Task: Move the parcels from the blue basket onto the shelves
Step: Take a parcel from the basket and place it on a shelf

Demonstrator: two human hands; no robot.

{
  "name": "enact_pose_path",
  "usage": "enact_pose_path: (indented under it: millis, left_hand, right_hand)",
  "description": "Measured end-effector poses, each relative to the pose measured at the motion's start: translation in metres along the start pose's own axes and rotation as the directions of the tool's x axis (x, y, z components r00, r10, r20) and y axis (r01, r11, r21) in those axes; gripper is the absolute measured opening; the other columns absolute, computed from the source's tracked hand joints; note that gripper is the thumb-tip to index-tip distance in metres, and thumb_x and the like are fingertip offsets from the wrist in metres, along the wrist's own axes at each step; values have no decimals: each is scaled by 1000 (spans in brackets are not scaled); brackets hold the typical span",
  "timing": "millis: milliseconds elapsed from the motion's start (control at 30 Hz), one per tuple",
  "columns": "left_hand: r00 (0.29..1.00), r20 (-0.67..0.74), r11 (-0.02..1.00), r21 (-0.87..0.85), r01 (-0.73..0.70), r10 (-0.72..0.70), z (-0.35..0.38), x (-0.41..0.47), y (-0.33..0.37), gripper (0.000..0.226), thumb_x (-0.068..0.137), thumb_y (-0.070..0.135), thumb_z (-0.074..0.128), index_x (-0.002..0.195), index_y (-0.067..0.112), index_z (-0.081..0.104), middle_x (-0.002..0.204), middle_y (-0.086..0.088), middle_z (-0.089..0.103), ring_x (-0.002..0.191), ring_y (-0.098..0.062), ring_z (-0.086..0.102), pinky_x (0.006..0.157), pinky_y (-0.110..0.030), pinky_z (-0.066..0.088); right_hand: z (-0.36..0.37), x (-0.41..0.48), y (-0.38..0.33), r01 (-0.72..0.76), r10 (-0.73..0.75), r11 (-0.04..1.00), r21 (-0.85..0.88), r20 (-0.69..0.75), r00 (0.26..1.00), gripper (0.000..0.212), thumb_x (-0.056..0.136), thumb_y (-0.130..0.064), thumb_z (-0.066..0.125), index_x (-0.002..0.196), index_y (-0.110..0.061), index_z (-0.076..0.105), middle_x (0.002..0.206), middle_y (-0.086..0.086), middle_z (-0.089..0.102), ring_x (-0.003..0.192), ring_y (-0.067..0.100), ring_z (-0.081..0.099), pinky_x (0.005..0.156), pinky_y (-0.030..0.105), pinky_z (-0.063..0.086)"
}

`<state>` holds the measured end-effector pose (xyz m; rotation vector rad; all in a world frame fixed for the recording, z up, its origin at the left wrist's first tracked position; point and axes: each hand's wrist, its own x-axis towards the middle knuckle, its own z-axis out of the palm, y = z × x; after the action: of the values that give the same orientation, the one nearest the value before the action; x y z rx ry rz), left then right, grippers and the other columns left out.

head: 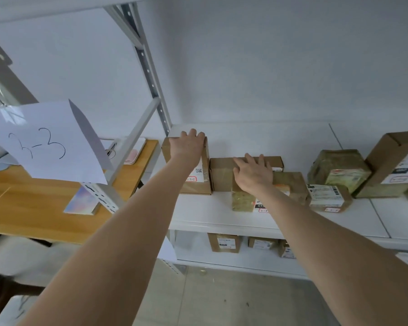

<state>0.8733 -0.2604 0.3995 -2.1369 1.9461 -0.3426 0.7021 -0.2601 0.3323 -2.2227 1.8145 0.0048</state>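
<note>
Head: L grip (187, 144) hooks tall box (197, 184); R grip (253, 172) flat on carton (222, 172).

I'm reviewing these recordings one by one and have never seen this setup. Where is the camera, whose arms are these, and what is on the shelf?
There is no machine here. A person wears one wide-angle camera on the head, so you are looking along their bare arms. The left hand curls its fingers over the top of an upright brown cardboard box. The right hand lies flat, fingers spread, on a low brown cardboard box beside it. Both boxes stand on a white metal shelf, with more taped parcels to the right. The white paper sign hanging at the left reads 3-3.
</note>
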Motion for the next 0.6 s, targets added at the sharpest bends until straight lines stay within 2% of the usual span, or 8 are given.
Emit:
enact_pose_path:
  millis: [100, 167, 233, 333, 433, 533, 600]
  left_hand:
    - [1000, 6, 1000, 0, 2, -2, 0, -2, -1, 60, 85, 15, 66, 134, 15, 32, 128, -6, 43, 117, -26, 46, 83, -37, 43]
    - [1000, 16, 1000, 3, 4, -4, -3, -5, 0, 60, 86, 13, 64, 136, 12, 32, 132, -8, 43, 122, -27, 45, 96, -41, 41]
    - [1000, 26, 1000, 14, 0, -1, -6, -9, 3, 65, 86, 12, 62, 141, 9, 27, 139, -11, 40, 132, -28, 37, 108, -43, 33]
    - [997, -29, 997, 12, -74, 74, -15, -13, 17, 76, 85, 10, 62, 148, 11, 18, 149, -13, 28, 144, -27, 17, 115, -41, 23]
    - [968, -102, 968, -82, -238, 230, -21, -25, 50, 68, 87, 6, 56, 147, 14, 25, 149, -10, 29, 141, -25, 24, 109, -36, 31]
    - [927, -59, 911, -172, -376, 371, -15, -40, 90, 53, 90, 10, 50, 142, 15, 38, 143, -7, 37, 131, -24, 36, 95, -37, 42]
    - [919, -16, 902, -182, -391, 395, -8, -46, 107, 45, 90, 15, 50, 135, 17, 48, 138, -4, 41, 124, -24, 44, 86, -38, 47]
  right_hand:
    - [-7, -2, 5, 59, -60, 997, 48, 9, 998, 47, 104, -34, 22, 151, -30, 26, 161, 1, 15, 147, 35, 8, 118, 49, 15]
    - [-16, -5, 14, 85, -76, 990, 111, -84, 994, 45, 104, -28, 27, 148, -24, 34, 158, 7, 22, 146, 29, 16, 115, 46, 25]
    - [-25, -11, 30, 56, -28, 989, 135, -201, 979, 42, 103, -23, 31, 144, -20, 42, 153, 9, 32, 142, 26, 26, 111, 42, 31]
    - [-35, -22, 58, -40, 67, 991, 128, -216, 974, 41, 102, -24, 32, 141, -18, 44, 145, 11, 38, 135, 28, 33, 106, 41, 33]
    - [-36, -34, 78, -78, 95, 992, 97, -190, 977, 43, 101, -30, 34, 142, -18, 42, 146, 12, 37, 136, 30, 31, 107, 44, 34]
    - [-31, -46, 93, -87, 96, 994, 66, -142, 985, 57, 95, -40, 46, 148, -22, 32, 154, 11, 28, 143, 30, 20, 114, 46, 26]
    - [-28, -50, 104, -102, 111, 991, 83, -120, 986, 73, 88, -49, 56, 149, -23, 27, 155, 9, 25, 144, 30, 17, 116, 46, 22]
